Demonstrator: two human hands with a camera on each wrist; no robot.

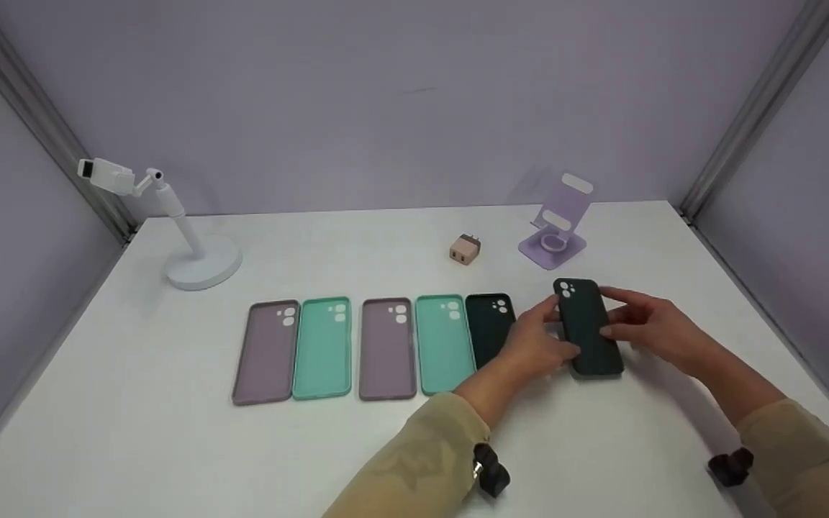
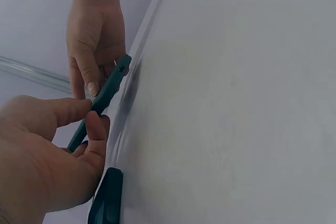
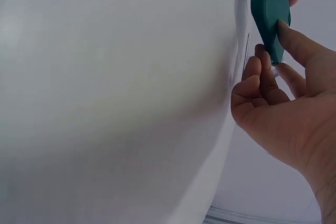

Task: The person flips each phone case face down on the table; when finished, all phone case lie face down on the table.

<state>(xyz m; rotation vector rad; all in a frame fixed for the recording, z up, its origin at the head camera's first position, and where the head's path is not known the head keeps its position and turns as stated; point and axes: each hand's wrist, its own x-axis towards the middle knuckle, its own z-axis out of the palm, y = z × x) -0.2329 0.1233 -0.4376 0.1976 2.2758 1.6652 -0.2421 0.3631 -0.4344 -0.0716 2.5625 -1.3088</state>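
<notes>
Both hands hold a dark green phone case [image 1: 591,332], its outer back with the camera holes turned toward the head camera. My left hand [image 1: 535,344] pinches the left long edge between thumb and fingers, as the left wrist view shows on the case [image 2: 111,89]. On the opposite edge, my right hand [image 1: 663,332] has its thumb on the back and fingers behind, seen in the right wrist view on the case [image 3: 270,11]. A second dark green case [image 1: 485,324] lies on the table just left of the left hand, partly covered by it.
Left of that lie a mint case [image 1: 445,345], a mauve case [image 1: 387,352], another mint case [image 1: 322,352] and another mauve case [image 1: 267,356], in a row. Behind are a pink charger plug [image 1: 465,250], a purple phone stand [image 1: 558,223] and a white stand [image 1: 202,262].
</notes>
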